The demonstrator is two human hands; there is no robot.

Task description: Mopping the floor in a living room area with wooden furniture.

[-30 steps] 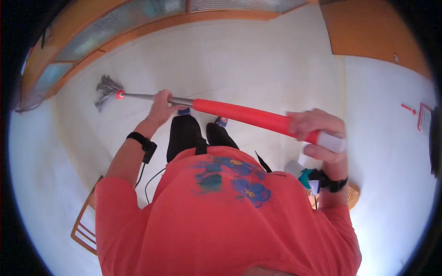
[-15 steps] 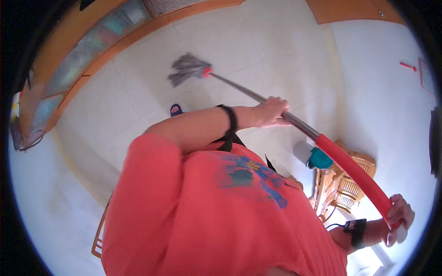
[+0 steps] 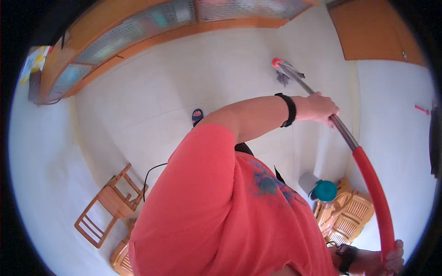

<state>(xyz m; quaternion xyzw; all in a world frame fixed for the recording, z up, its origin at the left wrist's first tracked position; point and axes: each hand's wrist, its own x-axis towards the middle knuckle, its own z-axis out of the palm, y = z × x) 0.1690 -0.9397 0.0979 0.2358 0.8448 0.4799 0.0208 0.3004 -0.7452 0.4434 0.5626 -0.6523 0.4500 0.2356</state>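
Here the mop (image 3: 340, 129) runs lengthwise from its head on the floor up right; the left hand (image 3: 317, 108) clasps the metal shaft nearer the head, the right hand (image 3: 391, 260) clutches the red grip's end.

A home room: pale tiled floor (image 3: 152, 101), wooden glass-front cabinet (image 3: 133, 37), small wooden chairs (image 3: 108, 204).

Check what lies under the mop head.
Pale floor tiles lie around the grey mop head. The patch directly beneath its strands is covered, so its state cannot be seen.
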